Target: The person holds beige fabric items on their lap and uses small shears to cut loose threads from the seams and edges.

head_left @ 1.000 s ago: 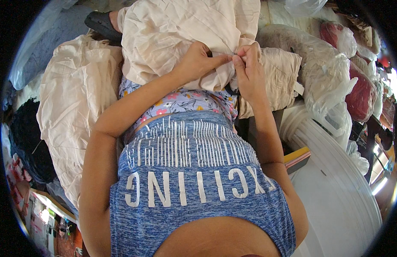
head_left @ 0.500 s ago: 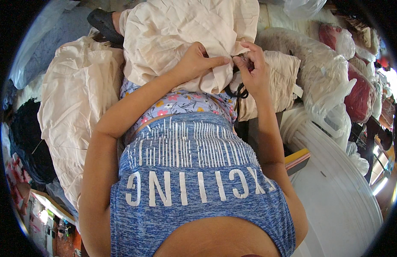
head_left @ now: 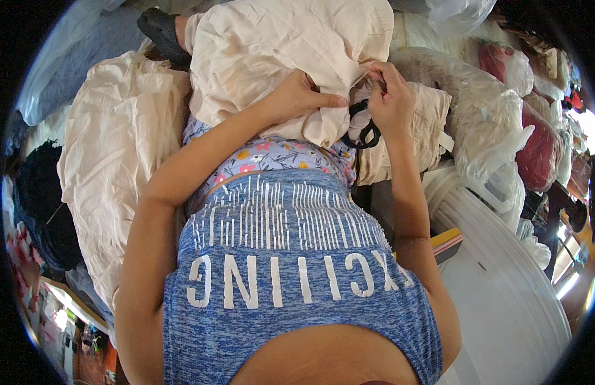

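A large piece of cream cloth (head_left: 271, 45) lies bunched over my lap, on top of flowered shorts (head_left: 259, 154). My left hand (head_left: 300, 99) is closed on the cloth, its thumb pressed over a fold and pointing right. Just to the right, my right hand (head_left: 392, 96) is closed in a pinch, with a raised corner of the same cloth at its fingertips. Below the right fingers hang black loops (head_left: 365, 131) that look like scissor handles; the hand hides the rest, and I cannot make out how they are held.
A heap of cream cloth (head_left: 117, 141) lies on my left, beside a dark bundle (head_left: 43, 205). On the right are folded beige cloth (head_left: 432, 109), filled clear plastic bags (head_left: 477, 109), red bundles (head_left: 538, 147) and a white plastic surface (head_left: 503, 289) with a ridged rim.
My right hand has moved slightly right, drawing the cloth's corner with it, and its fingers have curled tighter. The black loops show more. My left hand has stayed nearly in place.
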The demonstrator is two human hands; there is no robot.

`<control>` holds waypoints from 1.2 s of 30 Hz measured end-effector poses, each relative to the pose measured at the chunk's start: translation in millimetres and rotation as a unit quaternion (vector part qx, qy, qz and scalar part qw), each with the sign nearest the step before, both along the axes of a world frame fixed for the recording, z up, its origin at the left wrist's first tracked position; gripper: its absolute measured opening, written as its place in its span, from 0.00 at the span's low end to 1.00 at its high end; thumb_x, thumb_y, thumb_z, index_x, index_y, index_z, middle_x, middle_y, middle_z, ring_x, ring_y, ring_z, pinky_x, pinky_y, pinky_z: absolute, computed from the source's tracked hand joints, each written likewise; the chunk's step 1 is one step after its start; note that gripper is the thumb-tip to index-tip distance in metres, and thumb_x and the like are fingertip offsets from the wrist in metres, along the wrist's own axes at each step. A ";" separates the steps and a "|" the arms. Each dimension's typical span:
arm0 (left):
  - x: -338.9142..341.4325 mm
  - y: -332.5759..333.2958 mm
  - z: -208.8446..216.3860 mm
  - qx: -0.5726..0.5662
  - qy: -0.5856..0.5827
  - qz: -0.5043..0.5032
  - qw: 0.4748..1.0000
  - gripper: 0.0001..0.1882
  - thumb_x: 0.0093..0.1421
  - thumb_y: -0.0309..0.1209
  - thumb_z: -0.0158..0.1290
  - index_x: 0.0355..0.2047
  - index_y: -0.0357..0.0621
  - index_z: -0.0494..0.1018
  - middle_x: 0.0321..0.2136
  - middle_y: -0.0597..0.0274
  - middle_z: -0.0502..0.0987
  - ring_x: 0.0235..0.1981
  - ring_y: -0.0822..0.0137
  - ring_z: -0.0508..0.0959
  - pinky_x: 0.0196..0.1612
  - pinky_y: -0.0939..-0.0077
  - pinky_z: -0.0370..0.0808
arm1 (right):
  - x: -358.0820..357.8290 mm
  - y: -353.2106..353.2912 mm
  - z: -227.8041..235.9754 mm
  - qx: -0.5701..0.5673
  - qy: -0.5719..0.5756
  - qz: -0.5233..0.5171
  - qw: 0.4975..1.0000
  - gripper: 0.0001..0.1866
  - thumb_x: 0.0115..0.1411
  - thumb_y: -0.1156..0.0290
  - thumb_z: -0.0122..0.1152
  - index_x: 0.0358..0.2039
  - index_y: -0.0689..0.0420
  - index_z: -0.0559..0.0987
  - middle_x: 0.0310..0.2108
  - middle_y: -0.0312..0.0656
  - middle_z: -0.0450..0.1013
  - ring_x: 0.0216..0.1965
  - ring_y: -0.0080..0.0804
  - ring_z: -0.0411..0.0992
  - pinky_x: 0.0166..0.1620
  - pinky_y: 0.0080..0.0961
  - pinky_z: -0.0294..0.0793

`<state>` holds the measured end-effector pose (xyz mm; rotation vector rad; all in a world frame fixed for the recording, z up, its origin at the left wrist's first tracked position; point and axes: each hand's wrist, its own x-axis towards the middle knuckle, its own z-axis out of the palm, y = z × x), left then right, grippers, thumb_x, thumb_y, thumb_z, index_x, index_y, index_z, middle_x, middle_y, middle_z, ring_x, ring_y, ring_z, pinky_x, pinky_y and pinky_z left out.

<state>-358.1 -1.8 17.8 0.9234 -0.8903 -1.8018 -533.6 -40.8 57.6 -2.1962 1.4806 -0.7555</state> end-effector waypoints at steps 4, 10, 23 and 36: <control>-0.2 -0.3 -4.2 -0.016 -0.004 0.004 1.000 0.16 0.48 0.33 0.62 0.32 0.34 0.75 0.27 0.64 0.77 0.26 0.77 0.74 0.29 0.81 0.71 | 11.3 5.9 1.2 0.065 -0.040 -0.039 0.996 0.10 0.50 0.78 0.52 0.35 0.57 0.69 0.24 0.41 0.72 0.25 0.34 0.73 0.28 0.23 0.69; -2.3 1.3 -15.4 -0.044 -0.065 0.010 0.997 0.14 0.48 0.34 0.62 0.30 0.37 0.75 0.20 0.70 0.75 0.17 0.81 0.69 0.19 0.85 0.65 | 4.3 31.4 3.7 0.141 -0.154 0.035 0.977 0.13 0.58 0.70 0.49 0.41 0.61 0.61 0.25 0.42 0.68 0.23 0.32 0.66 0.33 0.26 0.67; -3.7 2.0 -12.8 -0.060 -0.083 0.016 0.995 0.12 0.48 0.34 0.61 0.29 0.38 0.75 0.16 0.72 0.72 0.14 0.83 0.66 0.16 0.86 0.62 | 16.9 40.1 16.5 0.208 -0.027 -0.023 0.977 0.13 0.59 0.68 0.46 0.42 0.58 0.60 0.36 0.51 0.71 0.38 0.50 0.72 0.37 0.39 0.69; -4.7 3.4 -1.8 -0.056 -0.067 0.028 0.996 0.15 0.48 0.34 0.62 0.32 0.36 0.75 0.20 0.68 0.75 0.17 0.81 0.69 0.19 0.84 0.67 | 18.8 37.9 16.2 0.169 -0.002 -0.003 0.986 0.11 0.59 0.68 0.46 0.40 0.57 0.61 0.31 0.50 0.71 0.33 0.51 0.72 0.34 0.40 0.68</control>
